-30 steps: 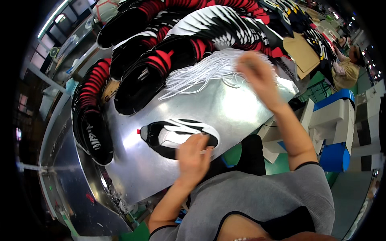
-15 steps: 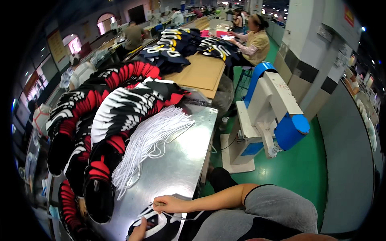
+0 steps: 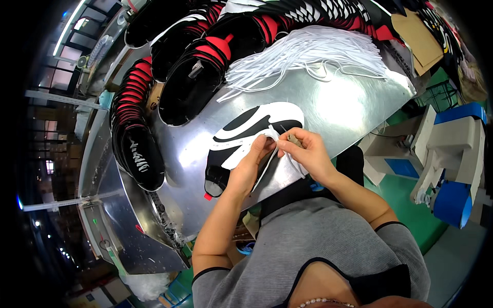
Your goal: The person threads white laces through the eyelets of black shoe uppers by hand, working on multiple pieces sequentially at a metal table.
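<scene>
On the metal table in front of me lies a black and white shoe upper (image 3: 237,124), with a small red tab at its lower end. My left hand (image 3: 251,161) is closed on the edge of the upper, its thumb pressed near the eyelet row. My right hand (image 3: 310,156) pinches a white shoelace (image 3: 294,165) right beside the left fingertips, and the lace's loose length hangs below the fingers. A beige wrap covers one right finger, and a thin dark tip sticks up beside it; what it belongs to is hidden.
A pile of white shoelaces (image 3: 308,54) lies beyond the upper. Curved stacks of black, red and white shoe uppers (image 3: 136,110) stand to the left and back. Cardboard sheets (image 3: 418,41) lie at the far right. A beige and blue machine (image 3: 441,149) stands right of the table.
My view has tilted down and turned left, bringing both hands and the shoe upper to the middle. The right hand, apart from the left before, now meets it at the upper.
</scene>
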Demonstrator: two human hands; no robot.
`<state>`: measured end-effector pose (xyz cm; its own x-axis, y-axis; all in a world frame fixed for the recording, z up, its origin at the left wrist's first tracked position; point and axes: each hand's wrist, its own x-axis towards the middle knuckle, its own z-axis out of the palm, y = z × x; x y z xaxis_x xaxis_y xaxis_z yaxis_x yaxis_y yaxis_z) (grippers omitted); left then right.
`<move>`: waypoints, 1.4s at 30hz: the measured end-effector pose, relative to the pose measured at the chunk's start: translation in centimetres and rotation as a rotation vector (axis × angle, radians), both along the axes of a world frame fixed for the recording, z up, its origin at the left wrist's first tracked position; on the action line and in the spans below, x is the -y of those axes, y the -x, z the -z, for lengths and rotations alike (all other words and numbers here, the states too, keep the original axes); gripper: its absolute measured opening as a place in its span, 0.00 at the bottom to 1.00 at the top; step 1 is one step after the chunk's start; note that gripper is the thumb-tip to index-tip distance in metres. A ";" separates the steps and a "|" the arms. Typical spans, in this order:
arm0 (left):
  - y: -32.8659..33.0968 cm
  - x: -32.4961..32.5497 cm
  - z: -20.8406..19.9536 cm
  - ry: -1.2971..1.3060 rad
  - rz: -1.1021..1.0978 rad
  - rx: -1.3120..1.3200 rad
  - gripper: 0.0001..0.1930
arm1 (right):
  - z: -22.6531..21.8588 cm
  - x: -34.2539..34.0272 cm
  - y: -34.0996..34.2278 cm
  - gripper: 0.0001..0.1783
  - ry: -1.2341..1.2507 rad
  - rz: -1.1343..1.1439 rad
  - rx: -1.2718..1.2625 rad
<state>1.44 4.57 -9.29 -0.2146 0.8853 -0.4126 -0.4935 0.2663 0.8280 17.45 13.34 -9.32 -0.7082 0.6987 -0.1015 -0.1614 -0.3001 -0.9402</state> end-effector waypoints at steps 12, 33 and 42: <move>-2.5 0.7 -1.0 -0.062 -0.139 -0.311 0.14 | -1.5 0.2 -1.1 0.10 -0.174 -0.049 0.244; -2.9 1.6 0.0 -0.328 0.025 -1.285 0.14 | -0.9 -1.7 1.0 0.13 -0.862 -0.163 0.468; 0.2 2.4 -0.6 -0.062 -0.034 -0.381 0.15 | -1.4 -5.5 -2.5 0.24 -0.522 0.045 0.437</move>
